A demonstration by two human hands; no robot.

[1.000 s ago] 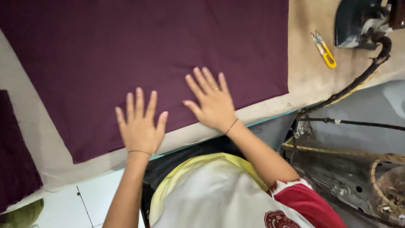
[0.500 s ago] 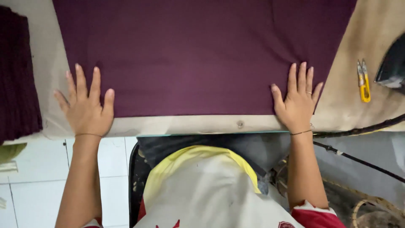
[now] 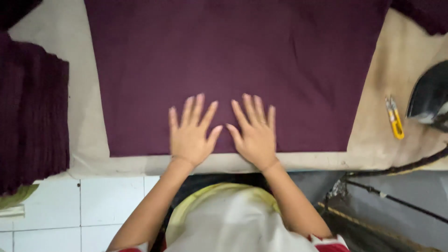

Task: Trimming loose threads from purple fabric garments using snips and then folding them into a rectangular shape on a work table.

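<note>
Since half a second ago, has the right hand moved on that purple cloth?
Yes. The right hand has slid inward along the near edge of the purple cloth, away from the yellow snips, and now lies beside the left hand.

Soft even light, faint shadows, slight blur

Left hand (image 3: 190, 135), right hand (image 3: 254, 135) flat on purple cloth (image 3: 224, 60); thumbs near

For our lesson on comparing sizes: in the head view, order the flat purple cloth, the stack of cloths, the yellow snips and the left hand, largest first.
1. Purple cloth
2. Stack of cloths, partly cut off
3. Left hand
4. Yellow snips
</note>
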